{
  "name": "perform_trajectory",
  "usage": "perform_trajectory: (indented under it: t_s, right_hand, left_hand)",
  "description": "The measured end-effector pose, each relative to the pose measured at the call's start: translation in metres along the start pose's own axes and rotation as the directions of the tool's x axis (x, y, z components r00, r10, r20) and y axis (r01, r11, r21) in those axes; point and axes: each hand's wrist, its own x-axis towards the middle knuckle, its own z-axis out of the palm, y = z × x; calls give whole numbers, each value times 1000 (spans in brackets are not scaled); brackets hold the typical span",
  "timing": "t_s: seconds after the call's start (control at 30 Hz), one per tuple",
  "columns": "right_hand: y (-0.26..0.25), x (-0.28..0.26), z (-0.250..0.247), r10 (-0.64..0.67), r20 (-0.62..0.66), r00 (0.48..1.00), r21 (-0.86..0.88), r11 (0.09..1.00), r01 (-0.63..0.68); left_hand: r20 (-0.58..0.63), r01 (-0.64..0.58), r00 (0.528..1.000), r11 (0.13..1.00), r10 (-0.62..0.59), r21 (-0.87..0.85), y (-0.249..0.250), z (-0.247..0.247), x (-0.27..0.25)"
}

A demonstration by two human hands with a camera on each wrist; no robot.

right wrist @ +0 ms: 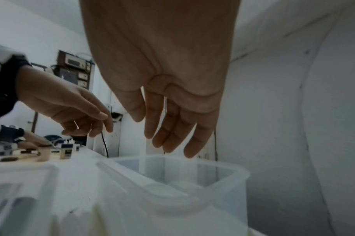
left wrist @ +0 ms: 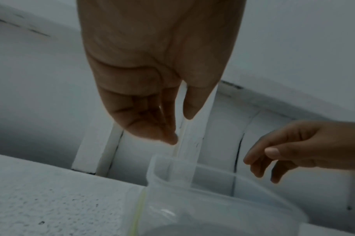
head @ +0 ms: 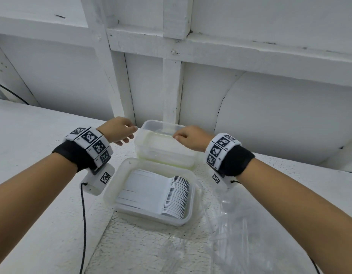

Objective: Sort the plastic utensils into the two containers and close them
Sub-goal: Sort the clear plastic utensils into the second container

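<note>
The near container (head: 111, 191) lies open with a packed row of white plastic spoons (head: 175, 196) inside. Behind it stands the far container (head: 163, 153), milky white, with a clear lid part (head: 161, 125) raised along its back edge. My left hand (head: 127, 135) hovers by the far container's left corner with relaxed fingers, holding nothing. My right hand (head: 182, 135) hangs over the right end of the clear part. In the right wrist view its fingers (right wrist: 168, 137) point straight down just above the clear rim (right wrist: 194, 161). I cannot tell whether they touch it.
A crumpled clear plastic bag (head: 240, 224) lies at the front right of the white table (head: 43, 135). A black cable (head: 83, 214) hangs from my left wrist. A white panelled wall (head: 270, 115) rises right behind the containers. Far left, another person's hand (right wrist: 31, 140) works among small items.
</note>
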Motion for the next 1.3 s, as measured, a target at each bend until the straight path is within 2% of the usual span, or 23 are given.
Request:
perform_trajectory:
  t_s: [0.17, 0.3, 0.4, 0.5, 0.57, 0.67, 0.8, 0.97, 1.03, 1.13, 1.2, 1.3]
  right_hand:
    - [-5, -72, -13, -46, -66, 997, 91, 994, 52]
    - [-6, -117, -1, -61, -76, 995, 104, 992, 69]
    - [-4, -148, 18, -81, -115, 990, 148, 984, 98]
    - [1, -176, 42, -74, -94, 993, 146, 985, 87]
    - [4, -193, 56, -60, -72, 996, 132, 989, 70]
    - [8, -215, 72, -27, -61, 998, 142, 989, 35]
    - [10, -235, 88, 8, -62, 998, 183, 983, 4]
    - [8, -247, 102, 34, -59, 998, 224, 974, -20]
    - [7, -250, 105, 32, -59, 998, 229, 973, -18]
    - [6, -254, 106, 31, -65, 997, 240, 971, -14]
    - [4, -256, 105, 35, -73, 997, 245, 969, -16]
    - [-4, -250, 104, 16, -41, 999, 180, 984, -9]
  left_hand:
    - [-7, -119, 993, 989, 118, -86, 7, 0, -62]
    - [96, -199, 975, 979, 202, -46, 5, 17, -106]
    - [155, -283, 947, 959, 281, -6, 0, 41, -132]
    - [223, -359, 910, 933, 349, 4, -10, 71, -154]
    - [308, -419, 874, 904, 376, 85, -18, 92, -165]
    - [400, -483, 841, 840, 365, 249, -28, 119, -175]
    - [461, -444, 858, 780, 228, 441, -34, 144, -184]
    - [431, -391, 883, 804, 189, 449, -33, 161, -186]
    - [415, -354, 892, 850, 181, 389, -33, 159, -184]
    - [352, -302, 911, 929, 215, 213, -32, 148, -186]
    - [267, -267, 937, 956, 227, 123, -31, 139, -190]
    - [47, -267, 963, 962, 265, 61, -33, 125, -200]
